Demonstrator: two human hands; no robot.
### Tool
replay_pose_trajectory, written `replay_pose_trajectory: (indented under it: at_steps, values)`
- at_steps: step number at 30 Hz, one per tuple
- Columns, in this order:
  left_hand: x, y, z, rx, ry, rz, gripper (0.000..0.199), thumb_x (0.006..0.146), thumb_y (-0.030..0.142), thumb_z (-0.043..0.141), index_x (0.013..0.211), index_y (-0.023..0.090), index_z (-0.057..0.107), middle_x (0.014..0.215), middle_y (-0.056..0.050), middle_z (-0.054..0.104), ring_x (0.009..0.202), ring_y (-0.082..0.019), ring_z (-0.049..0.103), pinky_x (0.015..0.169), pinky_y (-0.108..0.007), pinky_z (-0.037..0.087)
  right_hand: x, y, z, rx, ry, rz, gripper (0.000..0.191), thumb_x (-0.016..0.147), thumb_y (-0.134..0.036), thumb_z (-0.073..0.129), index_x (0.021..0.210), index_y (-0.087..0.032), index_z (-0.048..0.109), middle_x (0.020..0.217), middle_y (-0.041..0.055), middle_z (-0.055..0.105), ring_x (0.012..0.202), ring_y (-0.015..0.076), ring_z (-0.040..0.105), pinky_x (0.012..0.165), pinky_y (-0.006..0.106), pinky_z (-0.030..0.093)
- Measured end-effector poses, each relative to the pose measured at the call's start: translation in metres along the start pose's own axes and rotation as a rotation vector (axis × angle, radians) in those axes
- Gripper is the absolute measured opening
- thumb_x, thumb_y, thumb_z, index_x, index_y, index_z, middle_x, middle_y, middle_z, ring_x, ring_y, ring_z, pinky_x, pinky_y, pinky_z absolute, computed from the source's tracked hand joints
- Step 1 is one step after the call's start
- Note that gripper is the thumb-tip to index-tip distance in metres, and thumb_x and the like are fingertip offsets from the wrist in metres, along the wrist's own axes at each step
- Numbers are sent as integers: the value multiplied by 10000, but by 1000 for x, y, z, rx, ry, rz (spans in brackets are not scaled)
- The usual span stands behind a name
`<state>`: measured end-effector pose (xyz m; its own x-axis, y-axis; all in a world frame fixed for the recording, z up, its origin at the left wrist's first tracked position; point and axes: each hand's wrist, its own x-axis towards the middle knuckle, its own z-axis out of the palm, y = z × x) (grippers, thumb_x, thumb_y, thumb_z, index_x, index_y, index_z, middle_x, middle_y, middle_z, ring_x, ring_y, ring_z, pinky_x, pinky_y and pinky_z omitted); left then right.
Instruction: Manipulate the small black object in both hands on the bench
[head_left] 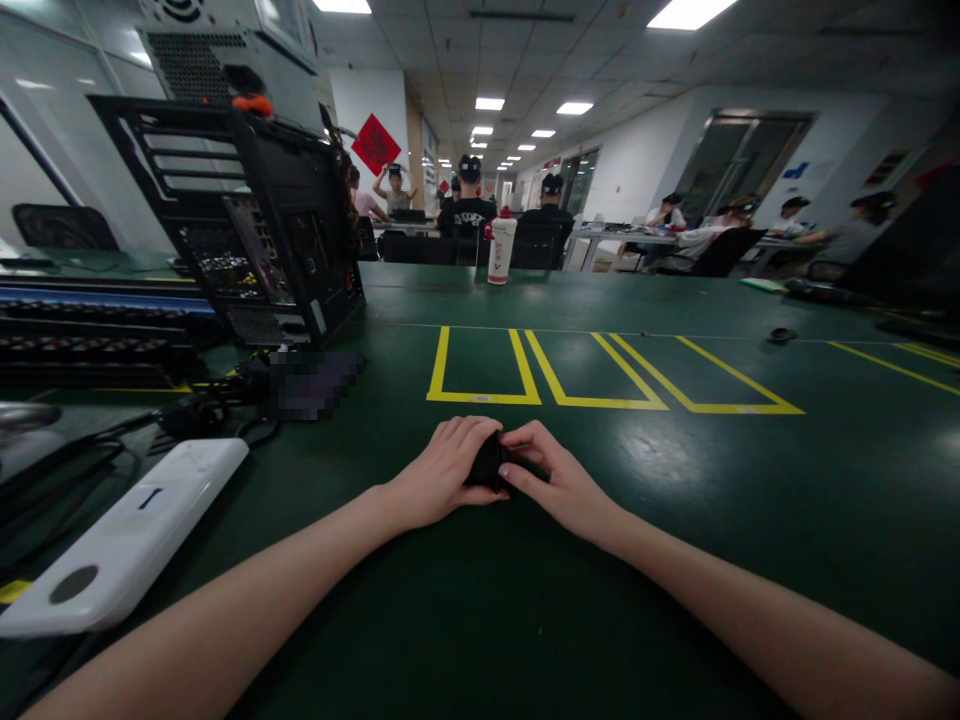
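A small black object [486, 462] sits between my two hands over the green table [570, 610]. My left hand [444, 468] is wrapped round its left side, with the fingers over the top and the thumb below. The fingertips and thumb of my right hand [559, 480] touch or pinch its right edge. The object is dark and partly covered, so its exact kind cannot be made out. Beyond my hands, yellow tape outlines [484, 398] mark the table.
On the left stand a black computer case [289, 220], cables [75, 480] and a white power strip-like device [150, 530]. A white and red cup [500, 250] is at the far edge. A small dark round item [782, 335] lies at the right. People sit beyond.
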<state>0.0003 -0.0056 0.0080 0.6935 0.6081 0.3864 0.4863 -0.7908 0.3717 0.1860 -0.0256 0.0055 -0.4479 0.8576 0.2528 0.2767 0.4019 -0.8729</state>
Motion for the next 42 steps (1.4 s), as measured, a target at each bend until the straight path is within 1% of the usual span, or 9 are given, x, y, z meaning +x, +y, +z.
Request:
replay_pose_trajectory:
  at_steps: [3, 5, 9, 12, 16, 22, 27, 34, 42]
  values:
    - [0, 3, -4, -11, -25, -3, 569, 745, 365, 604, 1195, 226, 285, 1151, -83, 442, 1053, -242, 430, 885, -409, 349, -1, -2, 0, 21, -11, 39, 273, 809, -219, 507, 1068, -223, 421, 1070, 43, 496, 981, 171, 532, 854, 377, 474]
    - [0, 4, -6, -16, -36, -5, 562, 751, 360, 599, 1198, 224, 286, 1158, -85, 439, 1061, -242, 429, 888, -406, 350, -1, -3, -1, 6, -28, 49, 263, 813, -225, 500, 1067, -219, 429, 1068, 44, 504, 986, 173, 531, 867, 387, 465]
    - [0, 1, -2, -5, -12, -5, 563, 741, 365, 608, 1186, 216, 299, 1150, -84, 446, 1043, -240, 439, 882, -402, 351, -2, 0, -2, -22, -28, -27, 259, 785, -206, 543, 1023, -222, 443, 995, 20, 507, 969, 164, 534, 880, 371, 451]
    - [0, -1, 2, 2, 14, -2, 576, 732, 365, 618, 1185, 218, 294, 1143, -81, 449, 1035, -240, 439, 879, -404, 348, -2, 2, -2, -63, -13, -65, 242, 789, -218, 539, 1018, -227, 462, 1003, 24, 498, 972, 170, 521, 874, 369, 448]
    - [0, 0, 0, 8, -4, 4, 587, 736, 368, 615, 1193, 203, 285, 1152, -89, 442, 1043, -237, 430, 884, -395, 346, -1, 1, -2, -80, 14, -50, 171, 811, -217, 505, 981, -222, 488, 986, 25, 510, 952, 168, 527, 861, 371, 453]
    - [0, 5, -6, -3, -34, -5, 561, 752, 367, 599, 1191, 204, 291, 1160, -92, 439, 1055, -238, 427, 888, -395, 350, -1, -1, -1, 1, -2, 37, 297, 807, -216, 510, 1089, -226, 416, 1086, 43, 490, 994, 171, 529, 872, 383, 460]
    - [0, 6, -7, -10, -32, -10, 545, 760, 358, 589, 1192, 214, 289, 1168, -94, 435, 1064, -244, 430, 896, -412, 346, -3, -2, 0, 7, -45, 2, 243, 800, -209, 522, 1025, -223, 430, 1015, 24, 516, 976, 165, 541, 867, 383, 464]
    - [-1, 4, -5, -5, -29, -4, 579, 749, 379, 598, 1202, 208, 280, 1175, -95, 431, 1066, -242, 427, 897, -408, 349, 0, -1, 0, -47, 21, -16, 133, 831, -245, 478, 961, -219, 468, 938, 16, 525, 906, 153, 552, 830, 363, 473]
    - [0, -2, 3, 0, 21, 6, 608, 719, 384, 627, 1192, 224, 281, 1150, -79, 447, 1044, -244, 431, 882, -408, 343, 0, -2, 0, 7, -12, 46, 257, 828, -239, 477, 1077, -209, 422, 1064, 54, 508, 976, 170, 536, 879, 382, 448]
